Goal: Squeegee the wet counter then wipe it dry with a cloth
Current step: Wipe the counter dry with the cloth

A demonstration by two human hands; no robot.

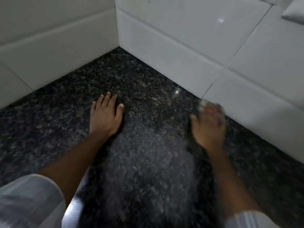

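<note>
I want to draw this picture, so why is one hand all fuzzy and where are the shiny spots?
In the head view, the right hand is smeared by motion blur, with something pale blurred at its fingertips; the left hand lies flat and sharp on the counter. Small bright glints show on the counter near the wall and on the white tiles. The room looks dim.

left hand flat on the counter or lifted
Flat: the left hand lies palm down with fingers spread on the dark granite counter.
</note>
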